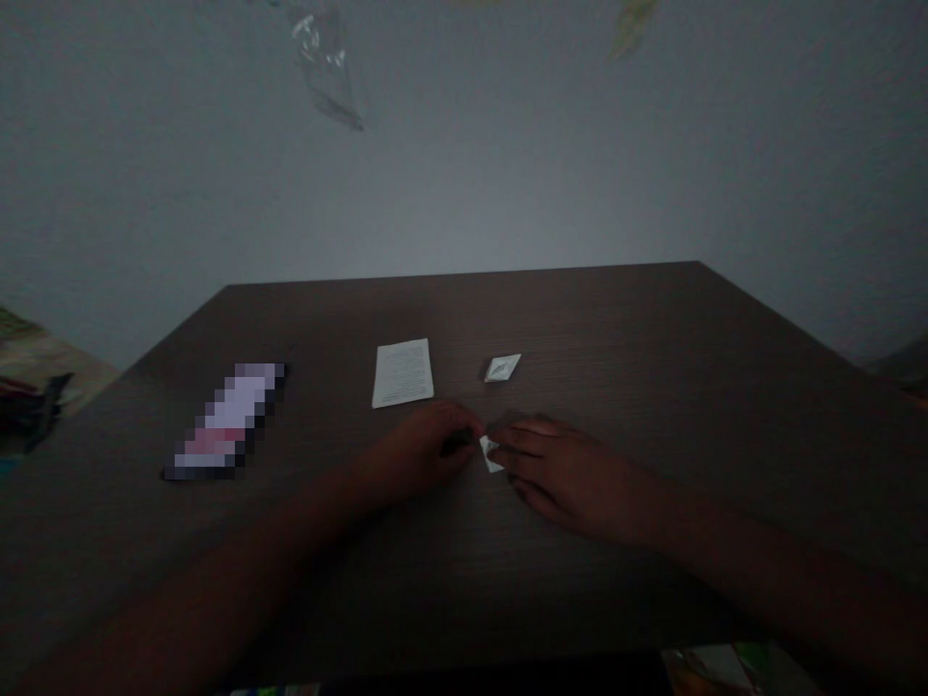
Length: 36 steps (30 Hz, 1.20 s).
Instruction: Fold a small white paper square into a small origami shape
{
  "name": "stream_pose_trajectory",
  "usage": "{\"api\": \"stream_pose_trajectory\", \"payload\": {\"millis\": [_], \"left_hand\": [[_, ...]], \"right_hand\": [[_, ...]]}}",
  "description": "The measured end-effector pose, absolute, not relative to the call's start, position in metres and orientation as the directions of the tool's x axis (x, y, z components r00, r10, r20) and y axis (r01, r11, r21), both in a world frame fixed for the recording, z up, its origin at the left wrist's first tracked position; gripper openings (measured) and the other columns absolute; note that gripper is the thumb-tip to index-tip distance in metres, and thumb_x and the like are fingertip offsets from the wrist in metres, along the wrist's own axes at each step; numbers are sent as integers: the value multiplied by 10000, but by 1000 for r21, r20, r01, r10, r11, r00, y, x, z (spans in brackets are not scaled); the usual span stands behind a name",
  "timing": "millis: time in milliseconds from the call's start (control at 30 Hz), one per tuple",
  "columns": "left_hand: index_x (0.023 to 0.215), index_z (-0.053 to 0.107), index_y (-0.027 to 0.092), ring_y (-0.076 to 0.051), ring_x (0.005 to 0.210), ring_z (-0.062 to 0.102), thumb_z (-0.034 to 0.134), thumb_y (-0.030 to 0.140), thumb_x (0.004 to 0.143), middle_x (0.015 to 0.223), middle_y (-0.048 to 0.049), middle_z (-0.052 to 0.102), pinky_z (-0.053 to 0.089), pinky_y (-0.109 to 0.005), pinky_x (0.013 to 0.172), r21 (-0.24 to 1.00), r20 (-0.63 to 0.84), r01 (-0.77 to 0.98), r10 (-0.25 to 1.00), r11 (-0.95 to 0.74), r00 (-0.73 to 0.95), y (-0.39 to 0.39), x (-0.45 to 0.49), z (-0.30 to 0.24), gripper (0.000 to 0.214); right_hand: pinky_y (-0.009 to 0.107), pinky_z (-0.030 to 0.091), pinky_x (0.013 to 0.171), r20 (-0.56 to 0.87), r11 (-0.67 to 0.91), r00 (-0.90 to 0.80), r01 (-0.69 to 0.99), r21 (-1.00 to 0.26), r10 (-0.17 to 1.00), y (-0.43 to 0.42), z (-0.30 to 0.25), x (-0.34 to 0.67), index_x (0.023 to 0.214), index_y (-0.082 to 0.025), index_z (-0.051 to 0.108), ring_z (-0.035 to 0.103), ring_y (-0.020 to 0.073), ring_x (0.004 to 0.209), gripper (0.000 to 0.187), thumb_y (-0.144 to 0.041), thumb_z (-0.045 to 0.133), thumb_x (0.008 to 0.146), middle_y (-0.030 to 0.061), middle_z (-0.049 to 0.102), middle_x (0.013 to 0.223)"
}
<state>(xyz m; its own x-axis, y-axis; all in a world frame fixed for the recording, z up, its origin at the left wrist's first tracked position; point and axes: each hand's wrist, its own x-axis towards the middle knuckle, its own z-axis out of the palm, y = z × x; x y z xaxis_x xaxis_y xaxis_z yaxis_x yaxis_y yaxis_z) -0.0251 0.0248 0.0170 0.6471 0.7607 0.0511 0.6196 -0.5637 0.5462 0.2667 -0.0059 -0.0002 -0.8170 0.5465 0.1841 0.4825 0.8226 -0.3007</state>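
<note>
A small white piece of folded paper [488,456] lies on the dark wood-grain table [580,319], partly under my fingers. My left hand [439,445] is curled, its thumb and fingertips brought together at the paper's left corner. From the right, my right hand [569,469] rests with its fingers stretched out over the paper, covering its right part. Just beyond the hands sits a second folded paper piece [503,368], diamond-shaped with a raised middle. A printed sheet of paper [403,373] lies flat beyond my left hand.
At the left of the table lies a phone [228,420] with its screen lit and blurred out. A pale wall [507,174] rises behind the table's far edge. A clear plastic bag [326,72] shows against the wall. Dim clutter [33,396] stands beyond the left edge.
</note>
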Motion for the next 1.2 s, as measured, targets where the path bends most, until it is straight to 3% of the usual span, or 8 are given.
{"api": "stream_pose_trajectory", "payload": {"millis": [267, 467, 633, 800, 1067, 1200], "left_hand": [[1227, 813, 214, -260, 1148, 814, 681, 159, 1098, 1234, -78, 863, 661, -436, 1118, 582, 82, 591, 763, -558, 641, 28, -28, 12, 192], [1261, 857, 192, -261, 1249, 782, 569, 80, 1148, 1320, -90, 841, 622, -408, 1166, 462, 88, 562, 666, -686, 741, 29, -26, 18, 330], [1204, 871, 182, -274, 1229, 788, 622, 58, 1127, 1301, -103, 848, 611, -408, 1144, 369, 74, 521, 584, -769, 809, 30, -25, 22, 289], [1277, 852, 178, -316, 1325, 775, 666, 45, 1105, 1412, -111, 855, 592, -476, 1206, 266, 12, 548, 572, -793, 820, 23, -23, 37, 287], [1298, 833, 222, -318, 1413, 754, 669, 43, 1078, 1456, -60, 865, 540, -449, 1232, 269, 27, 564, 592, -781, 806, 23, -27, 38, 327], [1299, 843, 221, -336, 1461, 741, 708, 68, 1089, 1522, -75, 850, 544, -472, 1239, 227, -5, 547, 561, -805, 828, 23, -30, 39, 293]], "right_hand": [[574, 560, 1371, 234, 827, -826, 400, -395, 512, 11, -5, 272, 1587, -206, 767, 722, 311, 1586, 455, -125, 634, 1159, 176, 767, 1684], [571, 582, 1352, 224, 833, -832, 408, -373, 507, 11, -6, 272, 1582, -175, 771, 720, 329, 1589, 475, -92, 626, 1137, 190, 768, 1681], [547, 575, 1356, 259, 824, -820, 379, -422, 510, 15, -11, 274, 1609, -230, 768, 718, 309, 1593, 513, -85, 669, 1126, 153, 763, 1698], [519, 618, 1304, 298, 785, -772, 382, -487, 561, 18, -14, 269, 1496, -213, 813, 799, 297, 1465, 417, -94, 623, 1144, 149, 841, 1567], [503, 656, 1166, 275, 701, -685, 480, -527, 675, 21, -24, 260, 1346, -268, 831, 836, 287, 1249, 272, -170, 640, 1179, 89, 899, 1329], [479, 657, 1126, 275, 678, -657, 498, -541, 702, 19, -24, 259, 1359, -254, 806, 832, 290, 1247, 242, -182, 694, 1158, 98, 888, 1316]]}}
